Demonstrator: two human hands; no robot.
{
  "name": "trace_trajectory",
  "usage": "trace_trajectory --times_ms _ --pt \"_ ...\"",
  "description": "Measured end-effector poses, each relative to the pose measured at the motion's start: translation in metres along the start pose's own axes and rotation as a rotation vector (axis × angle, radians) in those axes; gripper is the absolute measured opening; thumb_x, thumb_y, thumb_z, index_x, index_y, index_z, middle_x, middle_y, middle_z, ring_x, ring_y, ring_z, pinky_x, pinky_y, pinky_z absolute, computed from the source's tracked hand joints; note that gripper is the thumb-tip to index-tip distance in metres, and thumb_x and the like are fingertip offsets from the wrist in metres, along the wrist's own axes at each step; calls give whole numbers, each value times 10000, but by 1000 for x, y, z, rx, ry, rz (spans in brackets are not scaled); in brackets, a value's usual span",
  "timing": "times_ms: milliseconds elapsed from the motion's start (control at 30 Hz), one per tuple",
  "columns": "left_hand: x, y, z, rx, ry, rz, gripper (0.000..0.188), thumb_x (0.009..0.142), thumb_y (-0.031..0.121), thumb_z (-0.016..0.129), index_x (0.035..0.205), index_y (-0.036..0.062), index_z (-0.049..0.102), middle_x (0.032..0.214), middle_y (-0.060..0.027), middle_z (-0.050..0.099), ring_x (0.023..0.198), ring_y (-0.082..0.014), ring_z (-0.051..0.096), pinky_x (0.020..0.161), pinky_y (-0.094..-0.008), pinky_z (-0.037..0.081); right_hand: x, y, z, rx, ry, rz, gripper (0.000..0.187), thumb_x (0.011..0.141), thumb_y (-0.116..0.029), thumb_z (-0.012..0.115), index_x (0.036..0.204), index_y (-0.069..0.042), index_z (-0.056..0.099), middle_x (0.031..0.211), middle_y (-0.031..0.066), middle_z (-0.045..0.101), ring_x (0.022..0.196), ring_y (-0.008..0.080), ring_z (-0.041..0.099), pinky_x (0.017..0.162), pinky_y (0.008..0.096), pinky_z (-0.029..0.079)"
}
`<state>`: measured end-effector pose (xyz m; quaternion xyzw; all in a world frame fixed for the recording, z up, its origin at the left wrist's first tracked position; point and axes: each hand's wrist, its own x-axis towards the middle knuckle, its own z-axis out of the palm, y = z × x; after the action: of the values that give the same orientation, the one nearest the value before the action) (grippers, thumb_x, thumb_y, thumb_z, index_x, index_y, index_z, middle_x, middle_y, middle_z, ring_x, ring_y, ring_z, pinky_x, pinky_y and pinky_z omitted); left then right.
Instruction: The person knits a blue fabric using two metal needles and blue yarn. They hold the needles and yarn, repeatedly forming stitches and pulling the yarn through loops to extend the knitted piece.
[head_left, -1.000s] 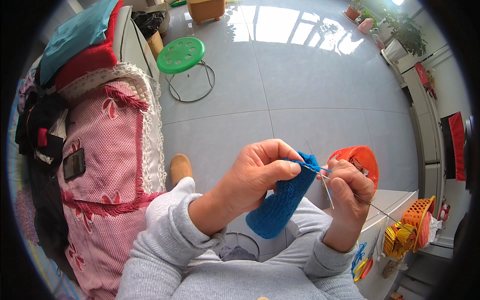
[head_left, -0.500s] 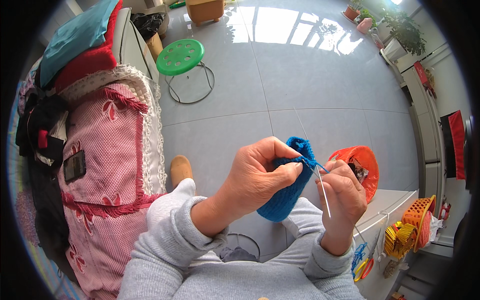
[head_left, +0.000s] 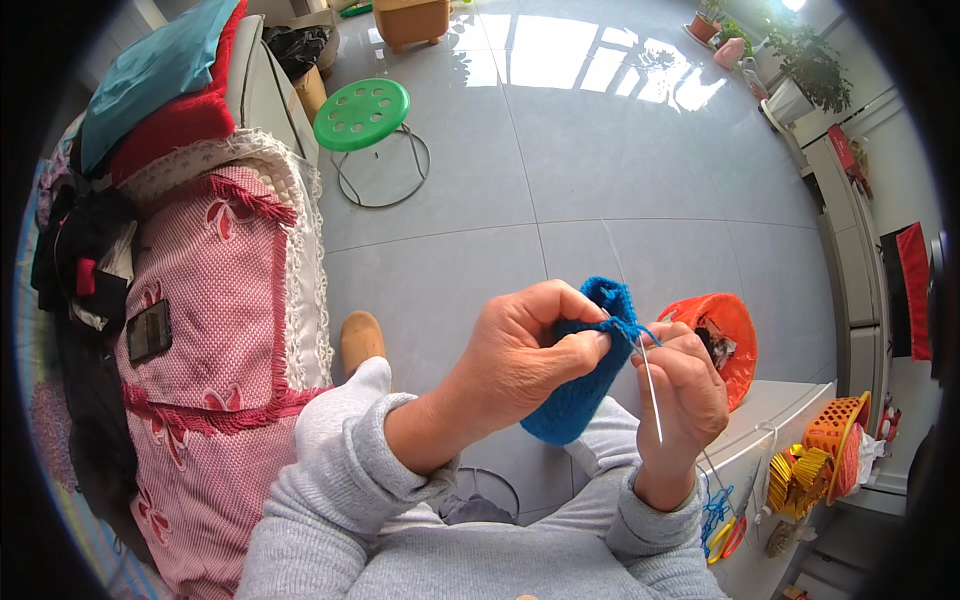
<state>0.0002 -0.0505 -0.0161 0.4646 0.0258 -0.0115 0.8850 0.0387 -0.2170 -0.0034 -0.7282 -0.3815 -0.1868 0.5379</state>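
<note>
While I sit with the blue knitting (head_left: 575, 395) at the centre of my clock, my left hand (head_left: 530, 335) is closed on its upper edge, thumb pressing against curled fingers. My right hand (head_left: 682, 385), at 3 o'clock, is nearly closed, its fingertips pinching a grey needle (head_left: 712, 472) beside a blue strand (head_left: 648, 335); the needle's shaft shows below my palm. A pale needle (head_left: 651, 390) slants past the stitches. Just beyond my right hand stands an orange-red bin (head_left: 742, 365), with dark and pale scraps (head_left: 717, 347) inside that I can't make out. Between 3 and 4 o'clock, an orange basket (head_left: 828, 428) tilts beside a pinkish bundle (head_left: 850, 462); whether that's inside, I can't tell. Near 1 o'clock, a white pot (head_left: 792, 102) holds a leafy plant (head_left: 815, 68). Scissors (head_left: 735, 537) lie on the white surface (head_left: 765, 560) at 5 o'clock.
</note>
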Motion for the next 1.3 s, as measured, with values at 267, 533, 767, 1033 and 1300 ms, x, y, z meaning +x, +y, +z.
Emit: trace_trajectory --times_ms 267,533,767,1033,1300 --pt "-3 -1 3 214 83 177 123 868 44 652 966 -30 661 854 -29 635 725 -53 568 605 -197 470 2 -1 4 -261 -69 -183 174 744 1 747 866 17 624 632 39 496 561 205 478 547 335 416" --pt "1 -3 3 524 18 340 94 807 -65 618 863 -4 662 751 -5 594 638 -36 480 526 -214 382 11 -7 -10 -486 -197 -191 455 707 -310 797 961 10 599 732 57 510 652 230 486 575 357 408" --pt "2 -13 10 525 -56 297 75 801 -54 614 843 -8 654 717 -21 581 614 -55 488 512 -237 394 14 3 -17 -434 -368 -13 695 579 -437 828 1033 4 541 937 129 513 840 310 491 688 398 433" --pt "7 -25 16 497 -63 286 111 828 -63 587 884 -3 660 737 -7 580 620 -42 481 495 -221 386 13 20 -18 -324 -474 121 640 477 -307 886 942 -9 563 992 141 498 916 328 488 737 407 447" --pt "8 -28 16 372 -53 194 87 849 -34 591 899 -10 658 754 3 578 645 -36 481 534 -215 400 15 24 -16 -20 -385 133 873 478 -564 819 1058 56 613 988 163 492 917 282 489 741 369 463"
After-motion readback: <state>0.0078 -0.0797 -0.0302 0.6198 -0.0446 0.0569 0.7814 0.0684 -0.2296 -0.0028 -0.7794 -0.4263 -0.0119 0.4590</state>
